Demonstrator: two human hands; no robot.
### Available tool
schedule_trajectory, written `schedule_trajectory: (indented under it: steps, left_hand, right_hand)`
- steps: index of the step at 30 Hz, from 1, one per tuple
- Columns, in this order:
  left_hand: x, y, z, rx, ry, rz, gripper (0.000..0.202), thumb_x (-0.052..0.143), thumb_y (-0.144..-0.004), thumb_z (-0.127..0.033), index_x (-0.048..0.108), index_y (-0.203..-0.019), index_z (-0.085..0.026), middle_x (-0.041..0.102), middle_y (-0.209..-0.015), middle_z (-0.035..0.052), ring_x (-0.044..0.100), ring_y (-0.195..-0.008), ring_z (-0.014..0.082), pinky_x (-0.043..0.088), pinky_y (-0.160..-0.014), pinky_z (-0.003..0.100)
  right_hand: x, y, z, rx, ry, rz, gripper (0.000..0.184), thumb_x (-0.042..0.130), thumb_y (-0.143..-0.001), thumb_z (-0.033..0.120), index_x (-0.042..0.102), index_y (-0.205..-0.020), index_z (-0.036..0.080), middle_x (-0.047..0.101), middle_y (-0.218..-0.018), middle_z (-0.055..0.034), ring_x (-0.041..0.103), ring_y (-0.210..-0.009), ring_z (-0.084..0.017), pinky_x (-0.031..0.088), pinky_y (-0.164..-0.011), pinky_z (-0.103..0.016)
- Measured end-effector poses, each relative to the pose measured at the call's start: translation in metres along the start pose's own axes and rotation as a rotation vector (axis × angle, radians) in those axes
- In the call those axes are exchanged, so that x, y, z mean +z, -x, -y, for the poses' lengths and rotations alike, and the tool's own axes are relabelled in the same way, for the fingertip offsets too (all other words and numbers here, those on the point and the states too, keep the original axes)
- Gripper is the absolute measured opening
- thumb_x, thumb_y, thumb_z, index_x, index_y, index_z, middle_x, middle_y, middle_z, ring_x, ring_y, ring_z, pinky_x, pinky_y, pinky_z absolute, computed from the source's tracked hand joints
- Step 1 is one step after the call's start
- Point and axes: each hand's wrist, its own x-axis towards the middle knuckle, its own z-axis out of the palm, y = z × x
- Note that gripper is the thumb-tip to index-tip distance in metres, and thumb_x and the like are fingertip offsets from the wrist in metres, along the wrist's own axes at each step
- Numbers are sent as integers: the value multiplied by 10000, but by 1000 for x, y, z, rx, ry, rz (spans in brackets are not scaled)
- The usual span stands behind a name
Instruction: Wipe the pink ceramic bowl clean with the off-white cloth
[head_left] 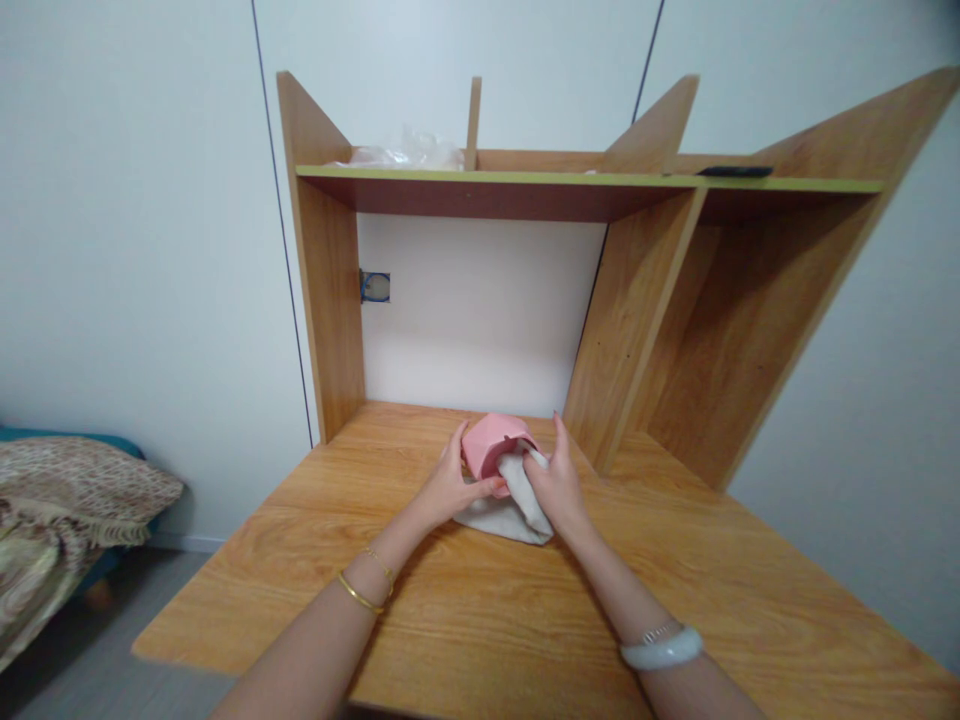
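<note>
Your two hands meet at the back middle of the wooden worktop [480, 620], where a small pink cup [491, 440] is tipped on its side between them, close to the white back panel of the hutch. The cup lies directly ahead of you, its faceted base turned toward your left and its mouth toward your right, so its long axis runs roughly across your view, slightly tilted up. Your left hand [450, 485] is curled around the base end, fingers over the top and thumb pressed under the lower edge, gripping the cup and holding it just off the worktop. Your right hand [559, 485] is closed on a pale grey cloth [510, 515], with fingers pushing part of it into or against the cup's mouth; how far the cloth goes inside cannot be told from here. The rest of the cloth trails down and rests on the worktop just below both hands. Both hands are about equally near the cup, one at each end. Above, the green-edged shelf [585, 180] carries a crumpled clear plastic bag [405, 152] at its left and a flat dark object [733, 171] toward the right. A bed with a patterned blanket [67, 500] shows at the far left, well apart from the worktop.
</note>
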Motion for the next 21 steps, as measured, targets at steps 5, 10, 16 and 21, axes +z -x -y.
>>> schedule_trajectory:
  steps: [5, 10, 16, 21]
  left_hand:
    - [11, 3, 1, 32, 119, 86, 865, 706, -633, -429, 241, -1318, -178, 451, -1230, 139, 452, -1111, 244, 352, -953, 407]
    - [14, 5, 2, 20, 155, 123, 695, 662, -687, -428, 320, -1235, -169, 469, -1204, 125, 470, -1087, 219, 366, -941, 384]
    - [13, 4, -2, -14, 86, -15, 662, 662, -677, -429, 347, -1186, -145, 518, -1118, 111, 521, -980, 194, 432, -847, 333]
    - [9, 6, -15, -2, -143, -11, 591, 662, -658, -404, 410, -1126, -148, 577, -1001, 83, 551, -881, 191, 444, -782, 320]
  right_hand:
    - [2, -5, -9, 0, -143, -120, 741, 468, -730, 300, 168, -1381, 112, 580, -1104, -136, 588, -858, -219, 455, -733, -318]
    - [11, -8, -18, 19, -243, -133, 693, 500, -701, 327, 280, -1332, 139, 471, -1267, -133, 488, -1100, -242, 399, -899, -370]
    - [24, -11, -26, 65, -450, 45, 531, 592, -595, 324, 495, -1090, 159, 602, -1070, -109, 569, -957, -240, 436, -847, -387]
    - [26, -15, -24, 60, -501, 164, 450, 655, -530, 309, 537, -942, 172, 659, -881, -66, 608, -778, -204, 476, -731, -338]
